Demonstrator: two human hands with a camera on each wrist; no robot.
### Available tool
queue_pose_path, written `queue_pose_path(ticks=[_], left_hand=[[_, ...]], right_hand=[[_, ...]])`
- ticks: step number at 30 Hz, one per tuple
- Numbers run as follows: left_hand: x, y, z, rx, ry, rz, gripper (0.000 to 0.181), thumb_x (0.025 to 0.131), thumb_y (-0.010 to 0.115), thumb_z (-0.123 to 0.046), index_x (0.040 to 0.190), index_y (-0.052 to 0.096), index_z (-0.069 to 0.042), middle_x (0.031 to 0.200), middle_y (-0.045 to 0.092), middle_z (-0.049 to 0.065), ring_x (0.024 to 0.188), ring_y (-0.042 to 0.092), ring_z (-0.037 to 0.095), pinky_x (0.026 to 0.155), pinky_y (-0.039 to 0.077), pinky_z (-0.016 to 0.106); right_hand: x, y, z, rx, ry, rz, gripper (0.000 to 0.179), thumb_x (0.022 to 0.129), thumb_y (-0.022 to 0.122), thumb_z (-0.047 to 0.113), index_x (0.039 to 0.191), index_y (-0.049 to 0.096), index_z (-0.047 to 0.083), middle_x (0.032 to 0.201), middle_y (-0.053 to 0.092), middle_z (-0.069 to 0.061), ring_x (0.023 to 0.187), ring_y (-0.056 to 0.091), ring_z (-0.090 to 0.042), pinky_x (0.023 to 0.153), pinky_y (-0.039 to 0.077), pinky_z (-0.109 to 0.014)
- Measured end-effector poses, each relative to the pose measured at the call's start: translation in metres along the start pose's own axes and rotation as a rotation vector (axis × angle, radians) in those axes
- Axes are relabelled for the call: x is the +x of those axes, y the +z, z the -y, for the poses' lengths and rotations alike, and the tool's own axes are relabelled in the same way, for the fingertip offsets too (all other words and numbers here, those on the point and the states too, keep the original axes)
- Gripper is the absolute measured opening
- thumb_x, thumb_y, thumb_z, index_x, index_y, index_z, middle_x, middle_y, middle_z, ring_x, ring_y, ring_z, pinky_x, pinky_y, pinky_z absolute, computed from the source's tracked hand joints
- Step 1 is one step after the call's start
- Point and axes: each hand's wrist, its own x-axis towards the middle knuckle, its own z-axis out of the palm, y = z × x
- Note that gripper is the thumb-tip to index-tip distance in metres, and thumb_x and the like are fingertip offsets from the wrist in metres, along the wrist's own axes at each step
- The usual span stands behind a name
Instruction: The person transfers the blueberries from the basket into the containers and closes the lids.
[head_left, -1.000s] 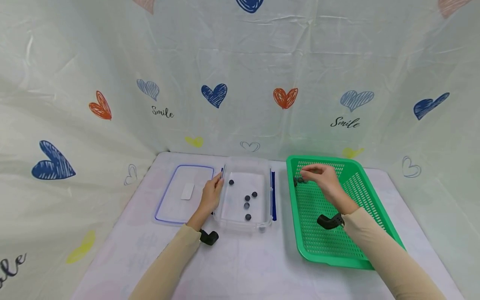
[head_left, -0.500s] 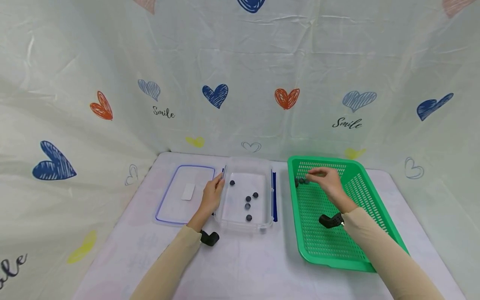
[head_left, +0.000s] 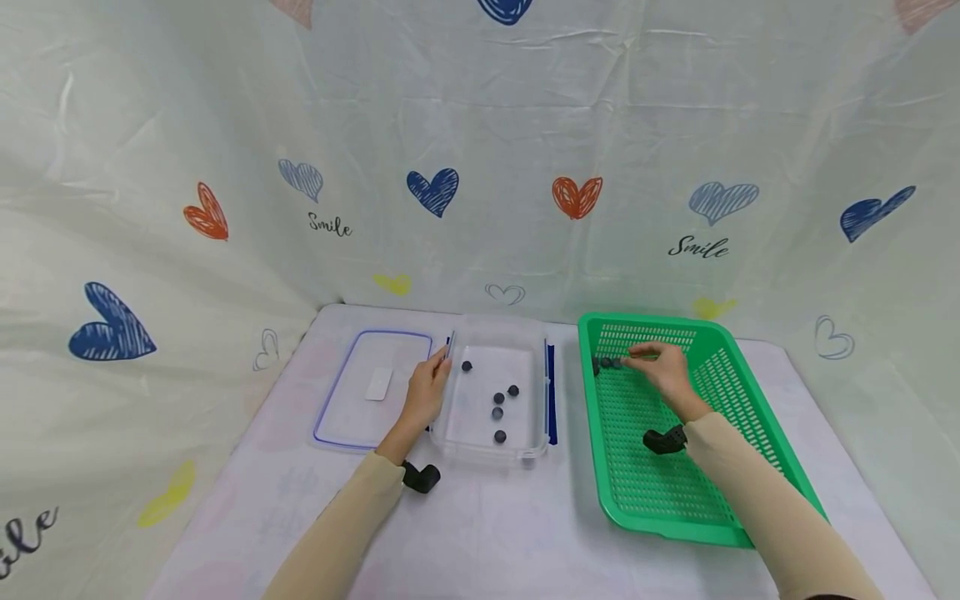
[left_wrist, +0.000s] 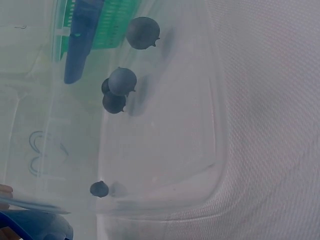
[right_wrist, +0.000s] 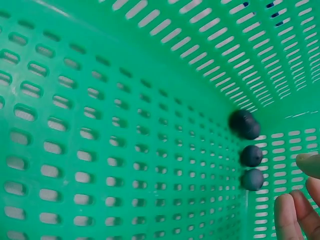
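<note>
1. Gripped the box by its left wall with the left hand; showed too little in the left wrist view to be quite sure of the finger placement.
2. Held the right hand with thumb and fingers spread, pinching nothing, just beside the berries in the basket.
3. Counted at least four there, close together from its far-left corner along the far edge.
4. Saw five more in the box: one toward its far-left corner, three grouped right of centre, one by the near edge.
5. Judged the berries light, round and smooth, apt to roll, easily bruised; best taken lightly across the middle, between thumb and fingertip.
6. Judged the box light, slick and slightly flexible; best steadied at a side wall.
</note>
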Motion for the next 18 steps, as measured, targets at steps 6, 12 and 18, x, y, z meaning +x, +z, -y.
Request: queue_pose_path(ticks=[6,12,18], left_hand=[[0.0,0.0,-0.001,0.009,-0.006,-0.004,0.043,0.107,0.047,-0.017,0.142,0.049,0.007,0.108,0.06,0.025,0.092,0.05,0.032,0.086,0.043,0.05],[0.0,-0.001,-0.002,0.006,-0.024,0.001,0.043,0.107,0.047,-0.018,0.143,0.048,0.006,0.111,0.06,0.026,0.094,0.051,0.032,0.087,0.043,0.05],[0.0,0.0,-0.001,0.008,-0.031,-0.001,0.043,0.107,0.047,-0.017,0.143,0.049,0.006,0.101,0.058,0.02,0.088,0.049,0.029,0.08,0.042,0.044]], right_hand=[[0.005,0.003,-0.009,0.008,0.008,-0.01,0.034,0.091,0.074,0.012,0.117,0.066,-0.009,0.119,0.064,-0.027,0.108,0.06,-0.039,0.079,0.054,-0.037],[0.009,0.009,-0.015,0.004,-0.003,-0.007,0.035,0.09,0.075,0.008,0.117,0.065,-0.011,0.118,0.063,-0.029,0.107,0.061,-0.042,0.08,0.054,-0.041],[0.012,0.018,-0.019,-0.046,-0.026,-0.019,0.033,0.089,0.076,0.008,0.114,0.066,-0.012,0.113,0.065,-0.029,0.102,0.063,-0.043,0.086,0.05,-0.052]])
